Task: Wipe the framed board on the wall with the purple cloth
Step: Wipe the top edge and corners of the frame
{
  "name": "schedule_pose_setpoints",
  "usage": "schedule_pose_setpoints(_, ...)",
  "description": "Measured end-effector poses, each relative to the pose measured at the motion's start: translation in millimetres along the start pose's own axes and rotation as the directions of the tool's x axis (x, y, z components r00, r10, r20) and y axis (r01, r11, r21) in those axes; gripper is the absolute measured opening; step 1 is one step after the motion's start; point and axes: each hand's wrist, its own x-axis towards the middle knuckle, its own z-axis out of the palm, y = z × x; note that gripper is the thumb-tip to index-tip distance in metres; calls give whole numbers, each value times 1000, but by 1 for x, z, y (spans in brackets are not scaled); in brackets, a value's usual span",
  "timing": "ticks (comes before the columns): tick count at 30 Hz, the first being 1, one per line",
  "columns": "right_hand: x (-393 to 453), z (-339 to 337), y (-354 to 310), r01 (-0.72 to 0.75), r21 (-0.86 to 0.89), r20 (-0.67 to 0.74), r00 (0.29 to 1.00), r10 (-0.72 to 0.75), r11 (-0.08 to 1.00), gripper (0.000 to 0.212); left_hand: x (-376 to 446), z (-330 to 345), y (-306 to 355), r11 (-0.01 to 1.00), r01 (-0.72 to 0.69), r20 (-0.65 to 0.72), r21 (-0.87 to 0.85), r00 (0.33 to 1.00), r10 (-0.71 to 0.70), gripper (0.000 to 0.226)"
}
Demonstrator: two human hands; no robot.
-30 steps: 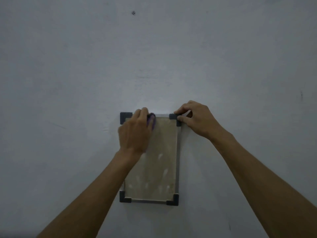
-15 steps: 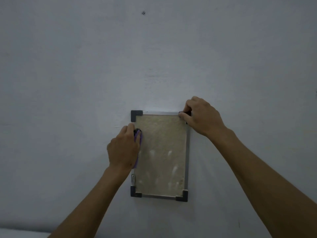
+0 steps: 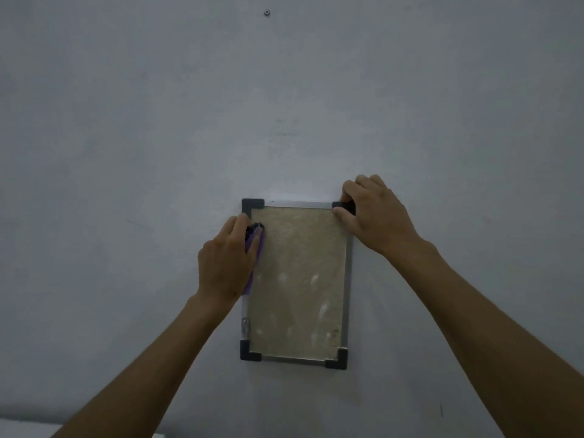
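Note:
A small upright framed board [image 3: 300, 279] hangs on the grey wall, with a dull beige surface, a silver frame and dark plastic corners. White smears mark its lower half. My left hand [image 3: 224, 263] presses the purple cloth [image 3: 255, 248] against the board's upper left edge; most of the cloth is hidden under the palm. My right hand [image 3: 373, 213] pinches the frame's top right corner, covering it.
The plain grey wall [image 3: 158, 153] fills the view. A small screw [image 3: 267, 12] sits high in the wall above the board. A pale strip [image 3: 25, 429] shows at the bottom left corner.
My left hand with the cloth slid from the board's top edge down along its left side. My right hand kept its hold on the top right corner. The view shifted slightly.

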Motion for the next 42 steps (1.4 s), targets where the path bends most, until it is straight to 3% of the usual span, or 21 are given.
schedule_pose_setpoints(6,1,2,-2,-5,-10,8,1000,5,1000,22,-21,-7,-12,983,-174,138,61,977,164,23)
schedule_pose_setpoints(11,-1,3,-2,-12,7,-11,1000,12,1000,22,-4,-13,-14,994,-111,78,12,991,110,21)
schedule_pose_setpoints(18,-1,3,-3,-31,32,-3,1000,31,999,22,-24,-10,-17,973,-229,203,24,954,220,20)
schedule_pose_setpoints(25,-4,3,-5,-28,42,-5,1000,28,999,20,-22,-3,-8,997,-36,97,-67,994,43,18)
schedule_pose_setpoints(32,-6,6,-7,-20,32,-22,1000,21,999,16,-16,-9,-11,988,-156,213,12,966,150,20)
schedule_pose_setpoints(36,-6,5,-9,-27,36,-30,999,28,999,15,17,-17,-16,1000,21,73,2,997,-21,24)
schedule_pose_setpoints(38,-6,5,-9,-28,34,-26,999,29,999,15,12,-19,-18,999,-40,103,-2,994,40,23)
schedule_pose_setpoints(42,-6,8,-8,-40,39,-33,999,41,998,16,-20,-22,-15,966,-256,304,46,924,230,22)
